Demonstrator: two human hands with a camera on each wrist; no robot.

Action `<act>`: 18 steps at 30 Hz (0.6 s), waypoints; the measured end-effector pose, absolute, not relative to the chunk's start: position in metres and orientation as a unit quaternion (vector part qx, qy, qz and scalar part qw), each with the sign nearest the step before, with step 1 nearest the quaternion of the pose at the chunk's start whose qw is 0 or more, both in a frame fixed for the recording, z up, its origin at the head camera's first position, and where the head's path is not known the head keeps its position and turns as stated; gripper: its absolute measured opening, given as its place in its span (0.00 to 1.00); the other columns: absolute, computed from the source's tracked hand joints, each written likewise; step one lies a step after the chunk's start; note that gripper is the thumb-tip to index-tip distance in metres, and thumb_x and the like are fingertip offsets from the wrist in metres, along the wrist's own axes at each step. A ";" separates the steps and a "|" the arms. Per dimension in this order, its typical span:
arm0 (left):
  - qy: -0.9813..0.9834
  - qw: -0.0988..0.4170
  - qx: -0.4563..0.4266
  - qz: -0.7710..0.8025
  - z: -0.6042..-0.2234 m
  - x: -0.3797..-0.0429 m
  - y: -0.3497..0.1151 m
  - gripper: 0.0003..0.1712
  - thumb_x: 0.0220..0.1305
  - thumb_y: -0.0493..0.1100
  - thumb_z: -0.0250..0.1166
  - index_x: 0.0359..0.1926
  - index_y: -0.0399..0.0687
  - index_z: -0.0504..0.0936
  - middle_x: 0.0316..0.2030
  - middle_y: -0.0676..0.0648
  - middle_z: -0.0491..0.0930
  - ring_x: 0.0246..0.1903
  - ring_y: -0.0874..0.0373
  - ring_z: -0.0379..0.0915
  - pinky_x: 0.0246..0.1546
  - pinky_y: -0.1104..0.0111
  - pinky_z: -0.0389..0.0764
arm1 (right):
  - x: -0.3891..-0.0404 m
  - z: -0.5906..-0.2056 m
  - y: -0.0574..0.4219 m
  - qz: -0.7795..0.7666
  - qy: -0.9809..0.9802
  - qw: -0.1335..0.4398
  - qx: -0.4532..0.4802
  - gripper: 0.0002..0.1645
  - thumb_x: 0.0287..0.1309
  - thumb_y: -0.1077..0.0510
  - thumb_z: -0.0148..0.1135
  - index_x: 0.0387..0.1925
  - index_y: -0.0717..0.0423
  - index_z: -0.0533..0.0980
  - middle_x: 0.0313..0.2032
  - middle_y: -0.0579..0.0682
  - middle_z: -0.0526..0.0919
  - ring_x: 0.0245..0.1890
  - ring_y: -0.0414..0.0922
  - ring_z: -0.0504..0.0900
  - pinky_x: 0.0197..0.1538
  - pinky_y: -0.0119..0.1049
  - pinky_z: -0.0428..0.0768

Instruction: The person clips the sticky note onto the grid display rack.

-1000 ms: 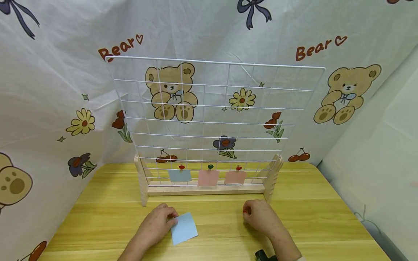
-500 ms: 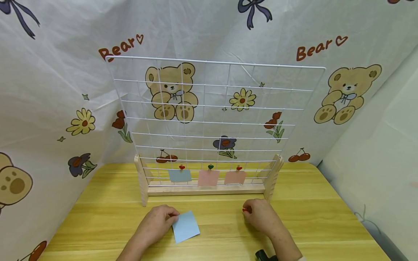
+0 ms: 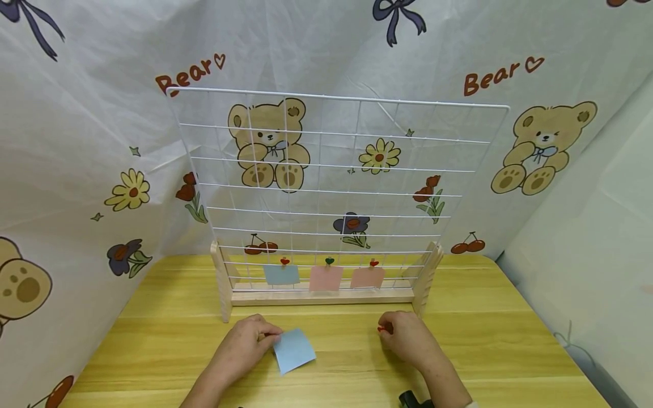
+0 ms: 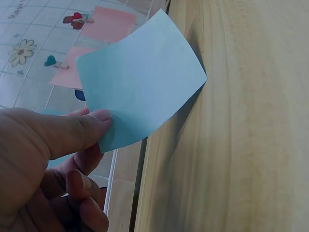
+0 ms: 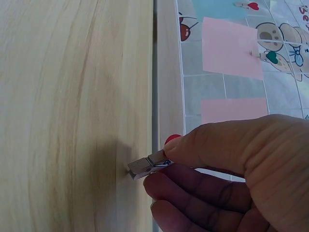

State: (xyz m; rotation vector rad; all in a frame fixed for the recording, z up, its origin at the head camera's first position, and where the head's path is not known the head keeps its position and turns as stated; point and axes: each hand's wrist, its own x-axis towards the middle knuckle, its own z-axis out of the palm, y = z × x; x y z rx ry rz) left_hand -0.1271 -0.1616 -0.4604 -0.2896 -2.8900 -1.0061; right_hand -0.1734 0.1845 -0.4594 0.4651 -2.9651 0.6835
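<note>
My left hand [image 3: 243, 348] pinches a blue sticky note [image 3: 295, 351] by one corner between thumb and fingers. In the left wrist view the note [image 4: 140, 79] curves a little, with a corner close to the wooden table. To the right, my right hand [image 3: 408, 337] pinches a small wooden clothespin [image 5: 147, 164] with a red decoration at its thumb end. Behind both hands stands a white wire grid [image 3: 326, 212]. Clipped low on it are a blue note [image 3: 282, 275] and two pink notes, one in the middle [image 3: 325, 279] and one at right [image 3: 367, 277].
The grid stands in a wooden base [image 3: 321, 297] on the wooden table [image 3: 510, 340]. A black object [image 3: 412, 399] lies near the right forearm, partly cut off by the frame edge. A bear-print cloth [image 3: 102, 113] hangs behind.
My left hand and its blue note have shifted slightly to the right and away from me, and the note has turned a little. The right hand has barely moved.
</note>
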 end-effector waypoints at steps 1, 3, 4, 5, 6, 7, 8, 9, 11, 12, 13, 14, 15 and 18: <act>-0.940 0.038 -0.094 -0.327 -0.461 -0.127 -0.161 0.05 0.60 0.42 0.74 0.36 0.58 0.92 0.31 0.62 0.80 0.30 0.72 0.69 0.31 0.75 0.72 | -0.173 -0.459 0.184 0.221 -0.963 0.031 0.150 0.06 0.51 0.63 0.75 0.28 0.51 0.84 0.25 0.39 0.82 0.26 0.34 0.74 0.32 0.32 0.76; -0.940 0.042 -0.091 -0.327 -0.461 -0.128 -0.161 0.05 0.60 0.42 0.74 0.36 0.59 0.92 0.31 0.62 0.80 0.30 0.72 0.69 0.30 0.76 0.71 | -0.173 -0.459 0.184 0.220 -0.964 0.030 0.148 0.05 0.52 0.63 0.75 0.29 0.51 0.85 0.25 0.39 0.83 0.27 0.34 0.75 0.33 0.32 0.77; -0.939 0.045 -0.089 -0.329 -0.461 -0.128 -0.161 0.05 0.60 0.42 0.74 0.36 0.59 0.92 0.32 0.62 0.80 0.30 0.72 0.69 0.30 0.76 0.72 | -0.173 -0.459 0.184 0.218 -0.964 0.029 0.147 0.05 0.52 0.63 0.75 0.28 0.51 0.85 0.25 0.39 0.83 0.27 0.34 0.75 0.32 0.32 0.77; -0.939 0.048 -0.087 -0.330 -0.461 -0.128 -0.161 0.05 0.60 0.42 0.74 0.36 0.59 0.92 0.32 0.62 0.80 0.30 0.73 0.69 0.30 0.76 0.72 | -0.173 -0.458 0.184 0.218 -0.965 0.030 0.146 0.05 0.52 0.63 0.75 0.28 0.51 0.85 0.25 0.39 0.83 0.27 0.34 0.75 0.32 0.32 0.76; -0.938 0.051 -0.085 -0.332 -0.460 -0.129 -0.160 0.05 0.60 0.42 0.74 0.36 0.59 0.92 0.32 0.62 0.80 0.30 0.73 0.69 0.30 0.76 0.72 | -0.173 -0.458 0.184 0.218 -0.965 0.029 0.145 0.06 0.52 0.64 0.75 0.28 0.50 0.85 0.25 0.39 0.83 0.27 0.34 0.75 0.32 0.32 0.77; -0.938 0.053 -0.082 -0.333 -0.460 -0.129 -0.160 0.05 0.60 0.42 0.74 0.36 0.59 0.92 0.32 0.62 0.80 0.30 0.73 0.69 0.30 0.76 0.72 | -0.173 -0.458 0.183 0.218 -0.965 0.029 0.143 0.06 0.52 0.64 0.75 0.28 0.50 0.84 0.25 0.39 0.83 0.26 0.34 0.75 0.32 0.32 0.76; -0.937 0.055 -0.081 -0.336 -0.459 -0.129 -0.160 0.05 0.61 0.42 0.73 0.36 0.59 0.92 0.32 0.62 0.80 0.29 0.73 0.69 0.29 0.76 0.72 | -0.173 -0.459 0.183 0.218 -0.965 0.029 0.142 0.07 0.52 0.64 0.75 0.27 0.50 0.84 0.25 0.39 0.83 0.26 0.34 0.74 0.32 0.32 0.76; -0.936 0.057 -0.079 -0.338 -0.459 -0.129 -0.160 0.04 0.61 0.42 0.73 0.36 0.59 0.92 0.32 0.62 0.80 0.29 0.73 0.69 0.29 0.76 0.72 | -0.173 -0.459 0.184 0.218 -0.965 0.029 0.141 0.07 0.51 0.64 0.75 0.27 0.49 0.84 0.25 0.39 0.83 0.26 0.34 0.74 0.32 0.32 0.76; -0.934 0.061 -0.074 -0.345 -0.458 -0.129 -0.159 0.05 0.61 0.42 0.73 0.35 0.60 0.91 0.32 0.63 0.80 0.28 0.73 0.68 0.29 0.76 0.72 | -0.173 -0.459 0.184 0.218 -0.965 0.028 0.140 0.08 0.51 0.64 0.75 0.27 0.49 0.84 0.24 0.39 0.82 0.26 0.35 0.74 0.32 0.32 0.76; -0.933 0.063 -0.070 -0.348 -0.458 -0.129 -0.159 0.05 0.61 0.42 0.73 0.35 0.61 0.91 0.32 0.63 0.79 0.28 0.72 0.68 0.28 0.76 0.72 | -0.173 -0.459 0.184 0.218 -0.966 0.027 0.140 0.08 0.52 0.64 0.75 0.27 0.49 0.84 0.24 0.39 0.82 0.26 0.35 0.74 0.32 0.32 0.76; -0.931 0.065 -0.068 -0.353 -0.457 -0.128 -0.159 0.05 0.62 0.42 0.73 0.35 0.61 0.91 0.32 0.63 0.79 0.28 0.72 0.68 0.28 0.76 0.72 | -0.173 -0.459 0.184 0.218 -0.965 0.026 0.141 0.08 0.52 0.64 0.75 0.26 0.48 0.84 0.24 0.39 0.82 0.26 0.34 0.74 0.32 0.32 0.76; -0.930 0.067 -0.066 -0.356 -0.457 -0.129 -0.159 0.05 0.62 0.42 0.73 0.35 0.61 0.91 0.32 0.63 0.79 0.28 0.72 0.67 0.28 0.76 0.72 | -0.173 -0.459 0.184 0.218 -0.965 0.027 0.142 0.08 0.52 0.64 0.75 0.26 0.48 0.84 0.24 0.39 0.82 0.26 0.34 0.74 0.32 0.31 0.75; -0.929 0.069 -0.062 -0.357 -0.457 -0.129 -0.159 0.05 0.62 0.42 0.73 0.35 0.62 0.91 0.32 0.64 0.79 0.27 0.72 0.67 0.28 0.76 0.72 | -0.173 -0.460 0.184 0.217 -0.965 0.028 0.143 0.08 0.52 0.64 0.75 0.26 0.48 0.83 0.24 0.39 0.82 0.26 0.34 0.73 0.31 0.31 0.75; -0.927 0.076 -0.057 -0.362 -0.458 -0.129 -0.160 0.06 0.62 0.42 0.72 0.35 0.62 0.90 0.32 0.64 0.79 0.28 0.72 0.68 0.29 0.75 0.73 | -0.173 -0.460 0.184 0.216 -0.965 0.031 0.147 0.09 0.52 0.64 0.76 0.26 0.47 0.83 0.23 0.38 0.82 0.25 0.34 0.73 0.31 0.31 0.75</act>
